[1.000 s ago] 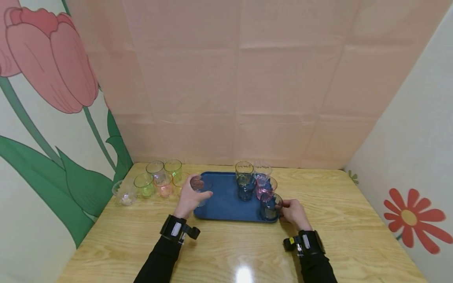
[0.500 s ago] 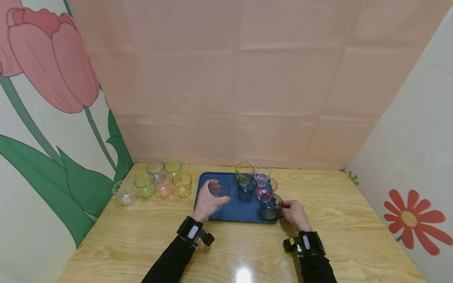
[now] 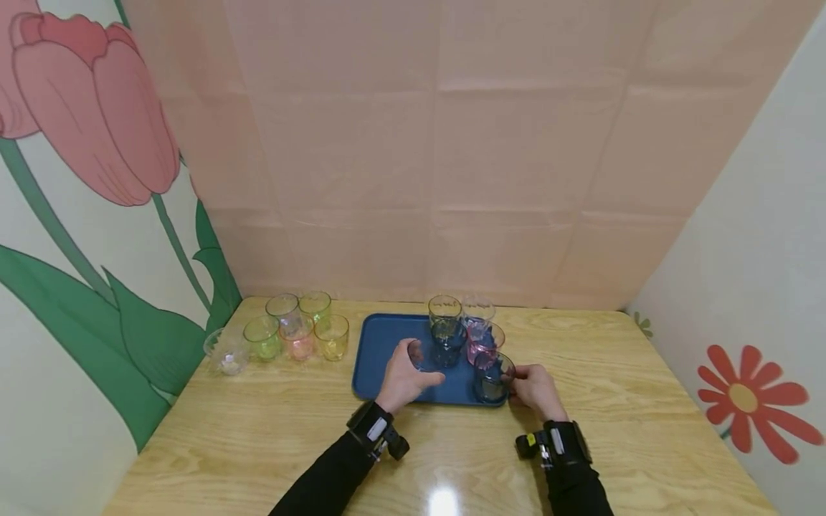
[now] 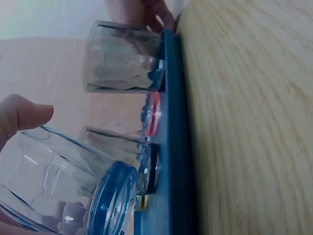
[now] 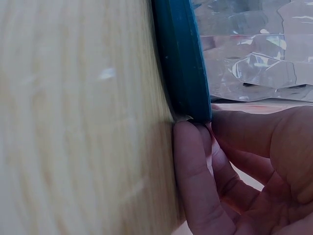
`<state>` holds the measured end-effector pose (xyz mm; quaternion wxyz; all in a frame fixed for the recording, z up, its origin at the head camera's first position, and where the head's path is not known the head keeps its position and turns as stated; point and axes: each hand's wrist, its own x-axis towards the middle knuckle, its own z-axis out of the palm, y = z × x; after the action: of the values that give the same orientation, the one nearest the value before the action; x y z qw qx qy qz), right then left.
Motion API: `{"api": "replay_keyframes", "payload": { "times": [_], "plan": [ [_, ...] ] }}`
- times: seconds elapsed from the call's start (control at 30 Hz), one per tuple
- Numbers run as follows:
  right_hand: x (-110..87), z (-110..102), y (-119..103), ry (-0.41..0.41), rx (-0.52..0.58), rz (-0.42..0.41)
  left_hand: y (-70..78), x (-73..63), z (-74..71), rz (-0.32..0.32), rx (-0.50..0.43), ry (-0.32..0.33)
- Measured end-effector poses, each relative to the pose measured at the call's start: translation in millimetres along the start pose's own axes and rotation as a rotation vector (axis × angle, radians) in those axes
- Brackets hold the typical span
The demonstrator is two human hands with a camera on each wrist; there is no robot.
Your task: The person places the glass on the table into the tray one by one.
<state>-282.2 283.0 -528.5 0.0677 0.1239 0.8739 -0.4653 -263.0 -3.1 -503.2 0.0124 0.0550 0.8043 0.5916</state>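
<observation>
My left hand (image 3: 403, 376) grips a see-through drinking glass (image 4: 63, 176) over the front middle of the blue tray (image 3: 374, 351). In the left wrist view the glass is tilted, its thick base close to the tray and its wall between thumb and fingers. At the tray's front right corner, my right hand (image 3: 537, 390) pinches the rim, thumb above and fingertips beneath in the right wrist view. Right beside it on the tray stands a dark grey-blue glass (image 3: 492, 385). Behind are a pink glass (image 3: 480, 349), another dark glass (image 3: 447, 351), a yellowish one (image 3: 445, 307) and a clear one (image 3: 479, 307).
On the wooden table (image 3: 271, 430), left of the tray, several glasses stand in a group: a yellow one (image 3: 332, 344), a pink one (image 3: 299, 345), a green one (image 3: 263, 345) and a clear one (image 3: 229, 358) among them. A pinkish sheet (image 3: 413, 158) hangs behind the table.
My left hand has carried its glass rightward, from the tray's left edge to the front middle, nearer the dark glasses. The right hand has stayed at the tray's corner.
</observation>
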Motion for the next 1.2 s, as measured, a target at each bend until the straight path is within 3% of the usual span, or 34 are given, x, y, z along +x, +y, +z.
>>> {"api": "replay_keyframes", "payload": {
  "times": [0.27,0.43,0.73,0.97,1.2],
  "plan": [
    [2.1,0,0,-0.007,0.005,0.009,1.7,0.5,12.6,0.008,0.028,-0.023],
    [2.0,-1,1,-0.008,0.006,0.000,-4.5,2.7,22.6,0.001,0.024,-0.045],
    [0.6,1,-1,-0.013,0.010,-0.006,-12.6,5.3,26.7,0.038,0.031,-0.065],
    [1.1,1,-1,-0.007,0.012,-0.020,-9.0,3.5,31.3,0.003,0.015,-0.115],
    [-0.9,1,0,-0.005,0.011,-0.021,-5.6,4.0,33.5,-0.027,0.128,-0.124]
  ]
}}
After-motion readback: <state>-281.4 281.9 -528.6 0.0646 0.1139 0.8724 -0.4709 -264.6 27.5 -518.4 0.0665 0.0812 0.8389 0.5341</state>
